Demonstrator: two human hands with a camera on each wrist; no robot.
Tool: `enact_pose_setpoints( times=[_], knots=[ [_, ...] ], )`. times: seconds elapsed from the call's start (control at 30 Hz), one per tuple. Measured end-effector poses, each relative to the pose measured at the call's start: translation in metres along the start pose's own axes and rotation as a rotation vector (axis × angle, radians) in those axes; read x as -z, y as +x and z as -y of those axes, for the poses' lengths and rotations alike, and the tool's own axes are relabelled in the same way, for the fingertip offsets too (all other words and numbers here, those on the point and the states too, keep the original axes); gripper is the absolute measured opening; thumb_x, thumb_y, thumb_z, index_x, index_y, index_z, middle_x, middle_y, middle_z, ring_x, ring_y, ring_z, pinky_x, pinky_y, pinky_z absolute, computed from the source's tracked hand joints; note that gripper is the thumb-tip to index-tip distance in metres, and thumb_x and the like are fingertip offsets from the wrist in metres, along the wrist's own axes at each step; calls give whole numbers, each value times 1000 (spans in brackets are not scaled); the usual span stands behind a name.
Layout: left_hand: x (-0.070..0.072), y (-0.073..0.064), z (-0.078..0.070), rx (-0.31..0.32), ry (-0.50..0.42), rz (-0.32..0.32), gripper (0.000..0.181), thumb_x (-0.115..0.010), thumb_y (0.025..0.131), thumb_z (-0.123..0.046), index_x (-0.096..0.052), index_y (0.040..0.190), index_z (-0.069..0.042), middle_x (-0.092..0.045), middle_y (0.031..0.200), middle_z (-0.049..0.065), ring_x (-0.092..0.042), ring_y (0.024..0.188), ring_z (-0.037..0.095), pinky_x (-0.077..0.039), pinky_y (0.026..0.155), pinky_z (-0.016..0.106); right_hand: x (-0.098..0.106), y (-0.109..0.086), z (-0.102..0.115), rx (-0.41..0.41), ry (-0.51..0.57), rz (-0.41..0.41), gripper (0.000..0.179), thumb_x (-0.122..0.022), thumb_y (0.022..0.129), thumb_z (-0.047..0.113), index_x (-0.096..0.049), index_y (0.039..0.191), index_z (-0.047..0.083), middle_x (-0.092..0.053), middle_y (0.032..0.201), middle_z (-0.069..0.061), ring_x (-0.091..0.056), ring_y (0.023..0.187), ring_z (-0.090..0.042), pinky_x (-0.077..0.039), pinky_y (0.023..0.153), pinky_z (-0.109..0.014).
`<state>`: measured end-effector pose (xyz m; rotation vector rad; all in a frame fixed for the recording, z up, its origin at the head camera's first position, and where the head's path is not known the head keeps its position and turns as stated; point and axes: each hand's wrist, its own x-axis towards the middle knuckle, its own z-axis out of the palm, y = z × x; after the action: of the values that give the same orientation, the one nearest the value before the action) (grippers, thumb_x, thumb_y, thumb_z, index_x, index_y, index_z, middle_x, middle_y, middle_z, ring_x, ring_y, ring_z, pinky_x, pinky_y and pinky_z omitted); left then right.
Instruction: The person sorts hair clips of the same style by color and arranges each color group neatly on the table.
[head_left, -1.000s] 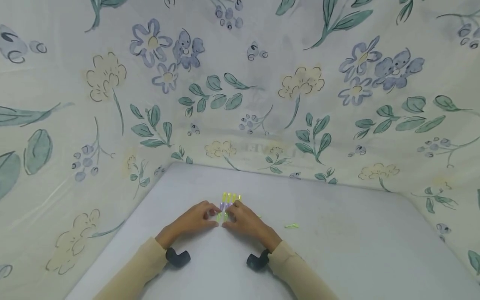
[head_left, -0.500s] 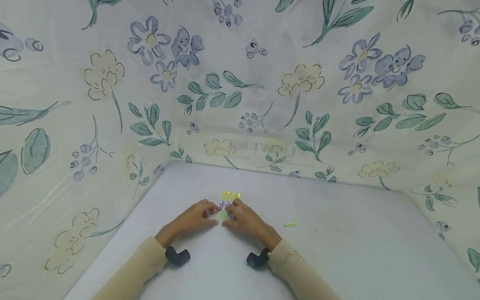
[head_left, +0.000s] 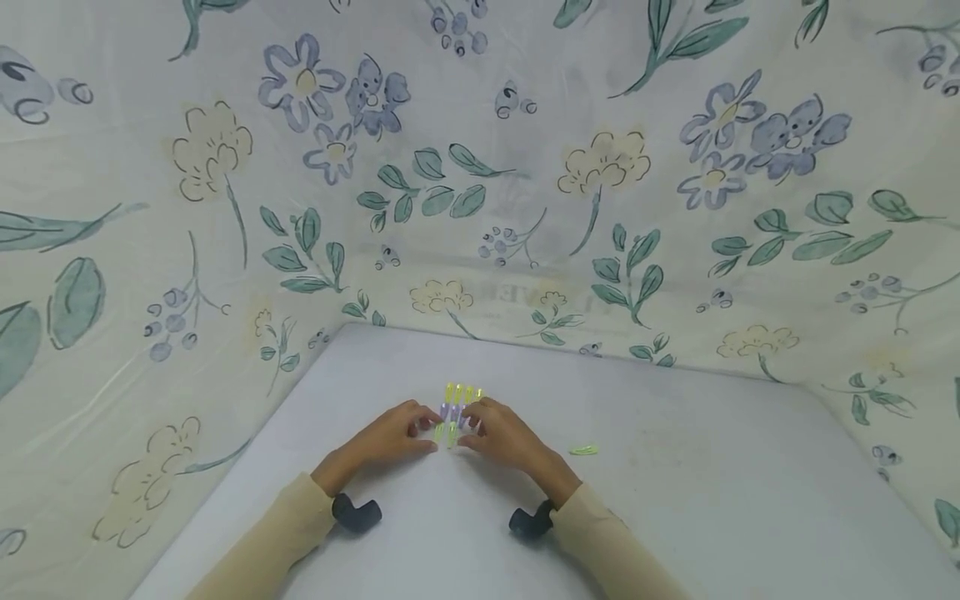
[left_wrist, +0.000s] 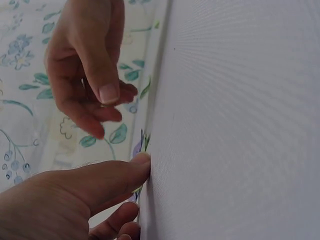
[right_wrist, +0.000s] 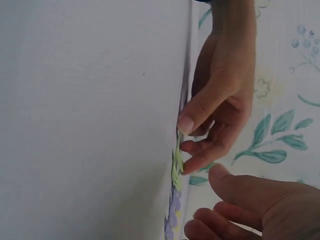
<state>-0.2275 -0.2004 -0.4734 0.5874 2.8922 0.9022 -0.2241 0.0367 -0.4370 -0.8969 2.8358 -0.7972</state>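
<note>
In the head view, small hair clips lie in rows on the white table: yellow clips (head_left: 459, 392) farthest back, purple clips (head_left: 446, 412) in front of them, and two green clips nearest. My left hand (head_left: 393, 433) holds the left green clip (head_left: 438, 432) between thumb and fingertips. Just right of the other green clip (head_left: 452, 434) is my right hand (head_left: 506, 433), its thumb and fingers apart and partly hiding the rows. The right wrist view shows the green clips (right_wrist: 177, 170) edge-on beside the left fingers, and the right hand (right_wrist: 250, 205) apart from them.
A single green clip (head_left: 582, 451) lies on the table to the right of my right hand. Floral-printed sheeting (head_left: 450, 250) rises behind the white table (head_left: 712, 500) and along its sides. Dark wrist cameras (head_left: 356, 514) hang at both cuffs.
My right hand has shifted a little to the right, away from the second green clip, which now shows more fully. The left hand has stayed in place.
</note>
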Motion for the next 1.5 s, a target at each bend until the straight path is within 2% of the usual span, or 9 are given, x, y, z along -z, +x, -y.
enact_pose_setpoints(
  times=[0.1,0.23,0.5,0.6,0.7,0.83,0.97,1.3,1.5],
  knots=[
    [-1,0,-2,15,3,-6,37,-79,85,-27,-68,121,-21,-60,101,-8,-53,86,8,-48,78,26,16,-11,-2,-54,12,8,33,-76,89,23,-67,117,8,-66,96,1,-60,85,-10,-51,73,-22],
    [0,0,-4,11,-3,-23,38,-79,85,-26,-68,121,-21,-60,101,-7,-55,87,9,-49,79,28,36,-28,-12,-112,-16,-32,27,-76,89,22,-68,110,7,-65,91,0,-59,82,-12,-52,71,-24],
    [-2,0,0,17,-9,-16,40,-80,84,-28,-68,121,-20,-61,102,-6,-55,88,9,-49,80,29,59,-64,-49,-208,-47,-80,16,-76,88,17,-70,100,8,-63,86,1,-55,77,-12,-50,67,-25],
    [-1,0,2,10,-8,-18,40,-80,84,-28,-68,122,-20,-61,103,-6,-55,88,9,-49,80,29,64,-76,-64,-193,-50,-66,10,-74,89,11,-72,99,9,-62,85,2,-55,78,-12,-50,67,-25],
    [0,0,3,18,-9,-19,40,-79,84,-29,-68,122,-21,-61,103,-7,-55,88,8,-49,80,29,65,-85,-76,-150,-73,-60,15,-71,89,3,-73,103,8,-63,90,0,-58,82,-13,-52,71,-27],
    [1,0,3,34,-23,-21,39,-79,85,-28,-68,122,-22,-61,103,-7,-54,88,10,-48,80,30,60,-92,-84,-146,-121,-52,24,-67,90,-1,-74,112,8,-64,104,-3,-62,96,-17,-55,82,-33],
    [-1,1,4,25,-28,-11,40,-80,84,-28,-68,122,-20,-61,104,-5,-54,88,10,-48,79,29,53,-98,-86,-160,-168,-35,22,-67,91,0,-76,108,9,-65,109,-3,-60,105,-22,-53,91,-38],
    [-4,1,1,49,-16,-14,38,-80,84,-28,-68,120,-21,-61,103,-6,-54,89,9,-48,80,30,62,-108,-89,-119,-193,-50,12,-69,89,1,-78,93,9,-64,98,2,-56,94,-16,-53,82,-35],
    [-2,-1,-3,54,-15,-21,38,-80,84,-27,-68,120,-20,-61,102,-6,-54,87,10,-48,79,30,77,-114,-99,-109,-129,-46,15,-65,90,-1,-74,98,7,-64,99,-1,-60,93,-17,-54,82,-35]
  ],
)
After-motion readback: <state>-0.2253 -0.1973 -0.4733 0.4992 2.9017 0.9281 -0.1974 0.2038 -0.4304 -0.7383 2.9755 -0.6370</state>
